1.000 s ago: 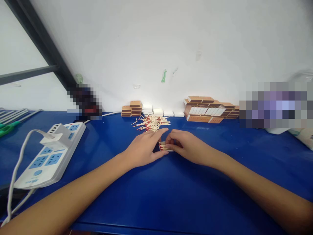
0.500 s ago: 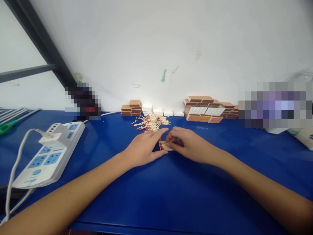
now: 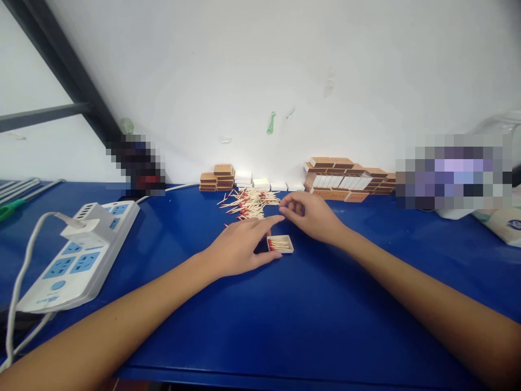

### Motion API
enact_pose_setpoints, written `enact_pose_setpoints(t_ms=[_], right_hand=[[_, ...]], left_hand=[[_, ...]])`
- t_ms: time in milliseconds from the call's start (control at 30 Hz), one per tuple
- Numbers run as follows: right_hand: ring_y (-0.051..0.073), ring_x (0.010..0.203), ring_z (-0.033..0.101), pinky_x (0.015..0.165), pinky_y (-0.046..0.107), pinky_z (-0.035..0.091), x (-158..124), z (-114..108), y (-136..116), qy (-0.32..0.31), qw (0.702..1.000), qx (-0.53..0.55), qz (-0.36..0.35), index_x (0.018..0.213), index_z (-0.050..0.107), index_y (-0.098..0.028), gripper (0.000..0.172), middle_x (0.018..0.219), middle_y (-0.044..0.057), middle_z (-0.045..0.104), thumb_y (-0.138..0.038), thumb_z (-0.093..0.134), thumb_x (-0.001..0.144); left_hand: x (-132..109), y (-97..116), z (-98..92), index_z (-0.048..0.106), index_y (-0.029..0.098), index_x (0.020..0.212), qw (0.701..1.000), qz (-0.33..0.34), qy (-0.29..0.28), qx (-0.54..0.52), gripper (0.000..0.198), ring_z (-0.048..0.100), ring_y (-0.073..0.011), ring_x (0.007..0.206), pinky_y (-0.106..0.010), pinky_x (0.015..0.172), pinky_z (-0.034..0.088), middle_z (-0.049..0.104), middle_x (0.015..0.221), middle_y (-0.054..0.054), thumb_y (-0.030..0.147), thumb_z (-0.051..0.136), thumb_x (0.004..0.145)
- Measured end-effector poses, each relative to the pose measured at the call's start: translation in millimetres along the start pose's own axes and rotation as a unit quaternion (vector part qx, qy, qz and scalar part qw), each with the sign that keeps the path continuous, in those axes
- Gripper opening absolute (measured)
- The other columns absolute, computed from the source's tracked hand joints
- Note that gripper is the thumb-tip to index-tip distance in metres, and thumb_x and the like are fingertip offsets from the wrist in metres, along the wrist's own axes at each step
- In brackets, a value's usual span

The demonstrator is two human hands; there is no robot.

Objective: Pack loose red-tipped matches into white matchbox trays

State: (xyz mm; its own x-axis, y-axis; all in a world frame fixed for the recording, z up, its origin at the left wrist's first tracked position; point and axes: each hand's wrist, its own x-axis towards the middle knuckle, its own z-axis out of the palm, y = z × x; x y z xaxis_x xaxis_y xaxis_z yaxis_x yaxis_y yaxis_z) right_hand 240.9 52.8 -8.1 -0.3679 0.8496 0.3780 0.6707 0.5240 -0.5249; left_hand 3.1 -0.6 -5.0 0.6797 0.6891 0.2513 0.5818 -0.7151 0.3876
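On the blue table lies a small white matchbox tray [image 3: 292, 245] with red-headed matches [image 3: 280, 245] lying side by side in it. My left hand [image 3: 244, 244] holds the tray from the left, thumb along its near side and a fingertip at its far left corner; the index finger stretches out above. My right hand [image 3: 311, 214] is behind and right of the tray, thumb and fingers curled together by the right edge of a loose match pile [image 3: 250, 203]. Whether anything is between those fingertips is too small to tell.
Along the wall stand brown matchboxes [image 3: 216, 178], white trays [image 3: 261, 183] and a longer stack of matchboxes [image 3: 337, 182]. At left lies a white power strip [image 3: 87, 260] with a plug and cable. A plastic-wrapped packet [image 3: 502, 220] is at the far right.
My right hand has lifted out of the matchbox tray and moved back toward the match pile, so the matches in the tray are uncovered. My left hand stays at the tray.
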Motion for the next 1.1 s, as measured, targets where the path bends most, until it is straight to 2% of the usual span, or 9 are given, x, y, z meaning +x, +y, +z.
enact_pose_setpoints(t_ms=[100,200,333,533,667,767,867,933,1100], right_hand=[[0.022,0.083,0.061,0.080,0.037,0.049,18,9,16,0.030,0.994,-0.082,-0.058,0.120,0.071,-0.017,0.028,0.099,0.009,0.066,-0.030,0.069,0.095],[0.028,0.100,0.063,0.088,0.040,0.049,30,20,24,0.028,0.988,-0.126,-0.087,0.121,0.074,-0.018,0.029,0.106,0.012,0.067,-0.033,0.067,0.097],[0.027,0.097,0.063,0.085,0.039,0.049,33,28,30,0.044,0.984,-0.147,-0.095,0.108,0.078,-0.018,0.022,0.100,0.011,0.070,-0.031,0.062,0.101],[0.028,0.098,0.063,0.085,0.040,0.048,28,25,32,0.037,0.977,-0.187,-0.099,0.099,0.076,-0.017,0.020,0.096,0.012,0.072,-0.025,0.058,0.102],[0.028,0.094,0.062,0.084,0.040,0.048,22,15,31,0.039,0.980,-0.171,-0.095,0.095,0.073,-0.016,0.017,0.095,0.012,0.070,-0.023,0.058,0.100],[0.025,0.087,0.062,0.080,0.038,0.048,14,-2,27,0.032,0.986,-0.138,-0.091,0.093,0.071,-0.017,0.016,0.092,0.011,0.068,-0.024,0.058,0.100],[0.022,0.079,0.060,0.073,0.035,0.046,3,-21,14,0.007,0.994,-0.088,-0.071,0.092,0.071,-0.018,0.019,0.086,0.007,0.067,-0.031,0.061,0.100],[0.020,0.075,0.059,0.069,0.033,0.044,-7,-30,1,-0.033,0.998,-0.042,-0.046,0.093,0.073,-0.020,0.023,0.083,0.005,0.067,-0.038,0.062,0.099],[0.017,0.071,0.058,0.066,0.031,0.043,-27,-31,-30,-0.142,0.989,0.037,-0.021,0.093,0.073,-0.022,0.026,0.085,0.003,0.069,-0.043,0.060,0.100]], left_hand=[[-1,-1,0.7,0.044,0.028,0.151,1.000,-0.003,-0.004,0.005,0.065,0.067,-0.0240,0.095,-0.040,0.087,0.056,0.071,0.109,-0.005,0.050,0.068,0.095],[-1,-1,0.8,0.046,0.028,0.151,1.000,-0.004,-0.005,0.008,0.064,0.067,-0.0239,0.095,-0.040,0.088,0.056,0.071,0.110,-0.006,0.050,0.068,0.095],[0,-1,0.7,0.046,0.028,0.151,1.000,-0.004,-0.007,0.013,0.063,0.067,-0.0240,0.096,-0.040,0.088,0.056,0.071,0.109,-0.005,0.049,0.068,0.096],[0,-1,-0.5,0.045,0.028,0.151,1.000,-0.011,-0.007,0.010,0.065,0.068,-0.0243,0.099,-0.040,0.087,0.055,0.071,0.112,-0.005,0.050,0.069,0.095],[0,-1,-0.9,0.045,0.028,0.151,1.000,-0.013,-0.005,0.013,0.065,0.068,-0.0248,0.099,-0.039,0.085,0.055,0.071,0.112,-0.005,0.050,0.069,0.095],[0,-1,-0.1,0.043,0.028,0.153,1.000,-0.014,-0.003,0.017,0.067,0.068,-0.0254,0.099,-0.040,0.086,0.056,0.072,0.112,-0.006,0.050,0.068,0.095],[0,-2,0.2,0.040,0.027,0.155,0.999,-0.026,-0.001,0.023,0.070,0.069,-0.0263,0.099,-0.042,0.087,0.056,0.072,0.112,-0.007,0.050,0.068,0.095],[0,-3,-0.1,0.037,0.027,0.156,0.999,-0.030,0.004,0.022,0.073,0.069,-0.0266,0.100,-0.043,0.088,0.056,0.072,0.112,-0.006,0.049,0.069,0.095],[1,-2,-1.0,0.034,0.025,0.156,0.999,-0.034,0.014,0.015,0.076,0.070,-0.0266,0.103,-0.042,0.089,0.056,0.074,0.113,-0.006,0.042,0.072,0.092]])
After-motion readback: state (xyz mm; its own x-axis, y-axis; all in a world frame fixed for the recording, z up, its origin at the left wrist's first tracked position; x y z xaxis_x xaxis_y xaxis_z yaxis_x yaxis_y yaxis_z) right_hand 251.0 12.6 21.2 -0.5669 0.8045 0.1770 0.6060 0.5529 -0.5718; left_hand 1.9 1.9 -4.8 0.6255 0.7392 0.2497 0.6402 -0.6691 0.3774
